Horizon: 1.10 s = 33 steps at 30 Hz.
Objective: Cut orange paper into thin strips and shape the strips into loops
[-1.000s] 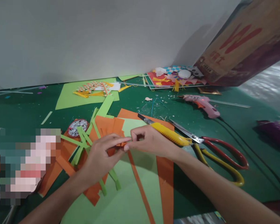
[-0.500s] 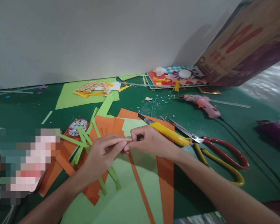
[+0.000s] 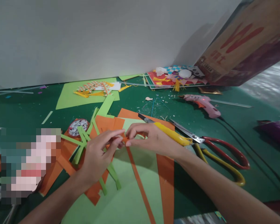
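Observation:
My left hand (image 3: 100, 152) and my right hand (image 3: 148, 138) meet in the middle, fingertips nearly touching. Both pinch the top of a narrow orange paper strip (image 3: 140, 184), where a small folded or looped piece shows between them. The strip's long tail runs down towards me over a light green paper sheet (image 3: 121, 199). Fingers partly hide the folded end. Several bright green paper strips (image 3: 115, 179) lie beside and under my left hand, on pieces of orange paper (image 3: 93, 199). A yellow utility knife (image 3: 172, 135) with its blade out lies just behind my right wrist.
Scissors (image 3: 198, 140) with red and yellow handles lie right of the knife. Farther back is a pink glue gun (image 3: 204, 104) with a trailing cord. A round black-and-white patterned piece (image 3: 78, 127), woven paper crafts (image 3: 95, 88) and a tall printed bag (image 3: 242, 46) stand around.
My fingertips have drawn slightly apart, and the orange folded end now shows between them. My left hand has shifted a little left. Things on the table have not moved.

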Motion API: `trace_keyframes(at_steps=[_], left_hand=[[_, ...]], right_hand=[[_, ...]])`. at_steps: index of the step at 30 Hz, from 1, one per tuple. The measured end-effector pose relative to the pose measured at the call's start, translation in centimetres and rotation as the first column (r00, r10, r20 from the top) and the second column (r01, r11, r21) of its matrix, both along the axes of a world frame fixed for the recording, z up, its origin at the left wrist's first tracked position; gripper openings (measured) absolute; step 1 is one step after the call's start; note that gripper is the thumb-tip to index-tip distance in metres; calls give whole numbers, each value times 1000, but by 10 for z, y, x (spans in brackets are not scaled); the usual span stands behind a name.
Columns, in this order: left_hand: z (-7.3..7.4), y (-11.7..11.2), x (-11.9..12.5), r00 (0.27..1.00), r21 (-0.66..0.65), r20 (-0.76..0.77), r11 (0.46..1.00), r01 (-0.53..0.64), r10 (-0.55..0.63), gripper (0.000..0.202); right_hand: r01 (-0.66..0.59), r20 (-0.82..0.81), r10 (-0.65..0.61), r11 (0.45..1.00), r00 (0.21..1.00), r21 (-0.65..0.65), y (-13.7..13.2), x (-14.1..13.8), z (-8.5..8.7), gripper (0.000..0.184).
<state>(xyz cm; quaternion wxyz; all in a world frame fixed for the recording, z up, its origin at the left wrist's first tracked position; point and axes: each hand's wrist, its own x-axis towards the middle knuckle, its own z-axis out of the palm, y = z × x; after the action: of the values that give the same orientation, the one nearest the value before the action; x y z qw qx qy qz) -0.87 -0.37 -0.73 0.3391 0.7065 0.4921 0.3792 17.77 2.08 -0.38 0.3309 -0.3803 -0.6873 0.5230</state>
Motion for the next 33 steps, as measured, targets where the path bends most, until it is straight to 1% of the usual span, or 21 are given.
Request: trace_keyframes(at_steps=[3,7,12,18,26,33], left_hand=[[-2,0,1,999,64,-11,997,-33,34,18],[-6,1,1,999,133,-11,990,-44,46,16],[-7,0,0,999,137,-12,990,-45,47,17],[-6,-1,0,994,203,-84,978,-54,72,14],[-7,0,0,993,170,-100,984,-48,65,16],[-7,0,0,994,183,-88,982,-52,69,15]], right_hand=[[50,15,-49,997,999,-67,-2,-2,-1,20],[84,17,-83,995,996,-50,-3,-3,-2,20],[102,32,-100,994,994,-40,-2,-4,-5,23],[118,69,-116,993,991,-30,-2,-5,-7,30],[100,95,-98,995,991,-16,-4,-5,-6,31],[99,97,-99,995,990,-1,-4,-7,-4,31]])
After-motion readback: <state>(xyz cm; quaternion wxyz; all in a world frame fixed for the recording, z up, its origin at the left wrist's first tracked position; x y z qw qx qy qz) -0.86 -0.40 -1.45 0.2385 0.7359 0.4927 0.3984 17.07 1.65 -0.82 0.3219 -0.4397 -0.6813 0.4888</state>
